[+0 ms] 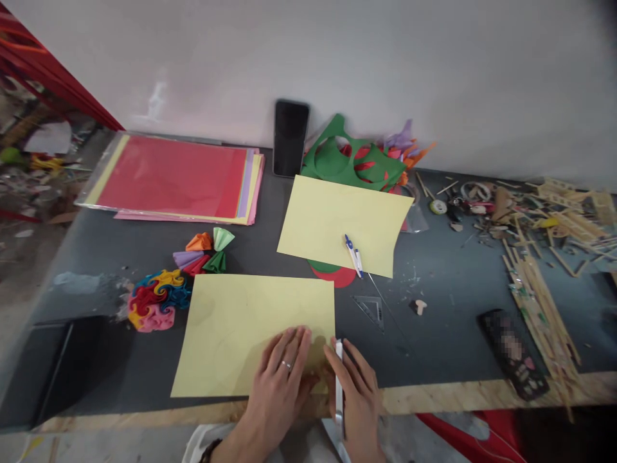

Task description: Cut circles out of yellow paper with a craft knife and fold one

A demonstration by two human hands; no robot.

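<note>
My left hand [282, 379] lies flat with its fingers spread on the near right part of a pale yellow paper sheet [231, 328] on the dark table. My right hand [357, 392] rests at that sheet's right edge, closed round a slim white tool [339, 379] that runs along the edge. A second yellow sheet [332, 215] lies further back, and a blue-and-white compass [353, 254] sits on it.
A stack of coloured paper [173, 177] lies back left, a black phone [290, 137] leans on the wall, green cut-out scraps [351, 161] beside it. Folded paper shapes [205, 252], a multicoloured paper ball [155, 299], a clear set square [370, 308], wooden sticks [540, 283], a dark remote [513, 354].
</note>
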